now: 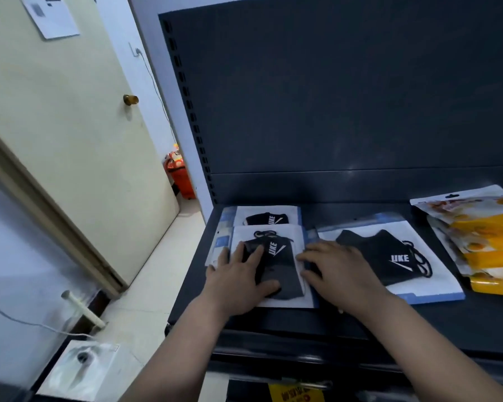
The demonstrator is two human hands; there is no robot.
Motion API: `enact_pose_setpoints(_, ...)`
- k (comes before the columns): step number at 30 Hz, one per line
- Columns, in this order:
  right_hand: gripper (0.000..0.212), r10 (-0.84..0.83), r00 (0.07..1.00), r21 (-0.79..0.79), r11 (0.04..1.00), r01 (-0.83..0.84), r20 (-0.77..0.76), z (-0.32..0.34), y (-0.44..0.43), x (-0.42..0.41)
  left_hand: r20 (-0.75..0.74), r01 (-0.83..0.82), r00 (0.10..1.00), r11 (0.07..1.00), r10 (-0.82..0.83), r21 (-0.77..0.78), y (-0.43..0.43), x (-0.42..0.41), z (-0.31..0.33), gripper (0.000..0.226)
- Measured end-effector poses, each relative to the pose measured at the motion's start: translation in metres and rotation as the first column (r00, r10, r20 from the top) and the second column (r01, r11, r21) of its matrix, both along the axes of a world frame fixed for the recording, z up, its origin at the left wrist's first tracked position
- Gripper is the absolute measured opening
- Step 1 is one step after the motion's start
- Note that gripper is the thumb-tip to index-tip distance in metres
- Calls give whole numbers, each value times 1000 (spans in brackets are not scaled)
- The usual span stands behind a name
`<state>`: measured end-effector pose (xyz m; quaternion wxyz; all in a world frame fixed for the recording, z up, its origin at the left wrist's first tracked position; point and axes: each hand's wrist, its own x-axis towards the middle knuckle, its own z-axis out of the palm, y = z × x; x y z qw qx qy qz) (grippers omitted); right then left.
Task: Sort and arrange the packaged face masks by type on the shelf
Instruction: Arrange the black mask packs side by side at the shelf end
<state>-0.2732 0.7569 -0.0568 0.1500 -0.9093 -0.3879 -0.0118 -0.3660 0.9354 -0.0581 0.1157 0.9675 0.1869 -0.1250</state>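
Pack, shelf left end, is being pressed by flat left hand. Right edge is being touched by straight-fingered right hand.

On our left we see a cream door with a brass knob near its right edge and a printed sheet of paper stuck near its top. Past the door's far edge a red and orange object, too blurred to name, stands on the pale tiled floor, and a thin cable runs down the white wall above it. At lower left a white rod juts out near the floor with a grey cord trailing beside it, a round drain sits in a pale plate, and a yellow label shows at the bottom edge.
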Motion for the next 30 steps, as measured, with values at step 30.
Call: enact_pose_setpoints(30, 44, -325, 945, 14, 945, 326, -45, -13, -39, -3, 416, 180, 903, 973, -105, -145, -30, 55, 16, 43)
